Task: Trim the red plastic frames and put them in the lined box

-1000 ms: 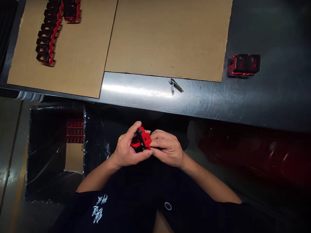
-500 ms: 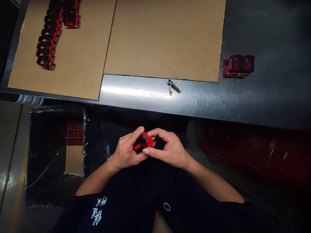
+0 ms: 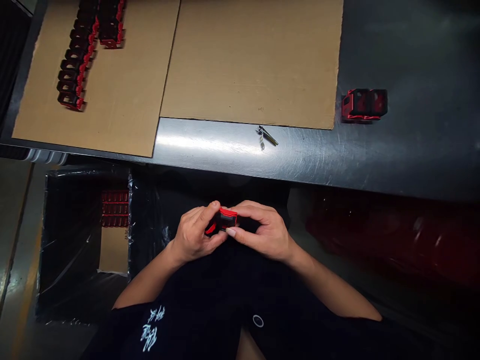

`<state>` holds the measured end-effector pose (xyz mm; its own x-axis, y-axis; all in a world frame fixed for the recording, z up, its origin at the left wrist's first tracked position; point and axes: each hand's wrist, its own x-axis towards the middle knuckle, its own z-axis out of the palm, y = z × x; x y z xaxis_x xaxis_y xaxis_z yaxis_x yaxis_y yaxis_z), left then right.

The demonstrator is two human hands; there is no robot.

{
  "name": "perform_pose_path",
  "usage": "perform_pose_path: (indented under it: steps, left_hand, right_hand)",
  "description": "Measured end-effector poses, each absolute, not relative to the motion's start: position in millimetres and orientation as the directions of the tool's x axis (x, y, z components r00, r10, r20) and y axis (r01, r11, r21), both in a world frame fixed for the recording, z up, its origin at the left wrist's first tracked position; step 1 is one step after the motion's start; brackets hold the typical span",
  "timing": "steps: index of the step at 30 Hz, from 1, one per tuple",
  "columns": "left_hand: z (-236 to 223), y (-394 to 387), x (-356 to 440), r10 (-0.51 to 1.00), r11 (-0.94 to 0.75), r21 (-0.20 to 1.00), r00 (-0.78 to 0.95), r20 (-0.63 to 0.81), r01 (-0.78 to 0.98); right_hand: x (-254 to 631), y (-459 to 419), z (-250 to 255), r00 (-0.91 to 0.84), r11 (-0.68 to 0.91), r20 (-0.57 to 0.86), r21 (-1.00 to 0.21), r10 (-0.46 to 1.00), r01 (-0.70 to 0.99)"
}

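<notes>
Between my two hands, in front of my body and below the table edge, is a small red and black plastic part. My left hand is closed round its left side, thumb on top. A second bit of red shows under the left fingers; whether it belongs to the same part I cannot tell. My right hand pinches the right end between thumb and fingers. On the table ahead lies a small metal nail clipper.
Cardboard sheets cover much of the metal table. Rows of red and black parts stand at the far left, and a pair at the right. A plastic-lined box with similar parts is lower left. Something dark red lies at right.
The red and black part has been turned in my hands, so a long red edge now faces up. Both hands stay in nearly the same place; the view has shifted slightly.
</notes>
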<state>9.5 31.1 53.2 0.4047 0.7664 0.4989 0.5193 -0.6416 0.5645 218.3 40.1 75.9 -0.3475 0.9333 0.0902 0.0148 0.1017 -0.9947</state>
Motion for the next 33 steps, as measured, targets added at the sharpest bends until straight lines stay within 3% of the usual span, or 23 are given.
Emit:
perform_pose_path:
  steps: [3, 6, 10, 14, 21, 27, 33]
  left_hand:
    - [55.3, 32.3, 6.8, 0.743, -0.669, 0.55, 0.435, 0.509, 0.5]
    - [60.0, 33.9, 6.1, 0.735, -0.677, 0.58, 0.46, 0.498, 0.453]
    - [66.5, 35.1, 7.5, 0.757, -0.648, 0.638, 0.442, 0.481, 0.415]
    - [71.1, 34.0, 9.1, 0.808, -0.584, 0.683, 0.394, 0.438, 0.438]
    - [72.3, 31.3, 9.9, 0.869, -0.492, 0.741, 0.313, 0.384, 0.458]
    - [68.7, 33.4, 8.3, 0.869, -0.466, 0.792, 0.372, 0.326, 0.395]
    - [60.3, 29.2, 4.1, 0.896, -0.352, 0.866, 0.394, 0.202, 0.355]
  right_hand:
    - [221.3, 39.5, 72.9, -0.363, 0.011, 0.023, -0.999, 0.932, -0.035]
    - [223.4, 39.0, 69.3, -0.405, -0.201, -0.117, -0.964, 0.907, -0.171]
    - [223.2, 39.0, 63.6, -0.523, -0.464, -0.257, -0.829, 0.813, -0.313]
    - [218.7, 39.4, 57.4, -0.573, -0.618, -0.345, -0.681, 0.743, -0.392]
    - [212.4, 41.7, 52.1, -0.662, -0.742, -0.378, -0.512, 0.647, -0.433]
    - [209.5, 39.0, 47.8, -0.69, -0.815, -0.441, -0.39, 0.574, -0.429]
    - [207.6, 41.4, 60.6, -0.611, -0.784, -0.502, -0.484, 0.612, -0.388]
